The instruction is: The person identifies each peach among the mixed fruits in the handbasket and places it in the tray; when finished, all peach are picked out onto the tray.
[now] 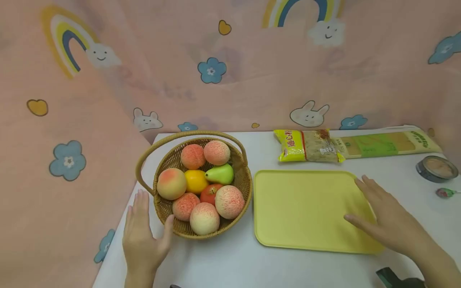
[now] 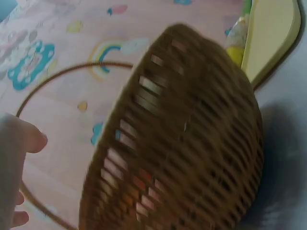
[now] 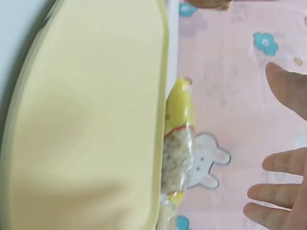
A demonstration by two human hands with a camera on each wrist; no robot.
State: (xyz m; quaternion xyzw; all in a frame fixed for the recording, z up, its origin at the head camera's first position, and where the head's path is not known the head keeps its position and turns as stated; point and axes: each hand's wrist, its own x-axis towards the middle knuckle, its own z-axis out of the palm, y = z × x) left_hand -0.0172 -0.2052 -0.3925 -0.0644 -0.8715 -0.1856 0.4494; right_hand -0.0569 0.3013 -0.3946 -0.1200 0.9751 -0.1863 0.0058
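A round wicker basket (image 1: 248,182) with an arched handle stands on the left of the white table. Several peaches (image 1: 204,218), a green pear (image 1: 220,174), a yellow lemon-like fruit (image 1: 196,182) and a red apple (image 1: 209,193) lie in it. My left hand (image 1: 145,240) is beside the basket's near left side, fingers straight and thumb spread, holding nothing. Its thumb seems near the rim; contact I cannot tell. To the right lies a yellow tray (image 1: 309,208) with a bare surface. My right hand (image 1: 387,216), fingers extended, hovers over the tray's right edge and grips nothing.
Behind the tray lie a yellow plastic food packet (image 1: 309,146) and a long green-and-tan packet (image 1: 389,144). A round tin (image 1: 437,169) and a wrapped lollipop (image 1: 445,193) are at the right. A dark green object (image 1: 399,279) shows at the near edge. Patterned pink cloth (image 1: 173,80) hangs behind.
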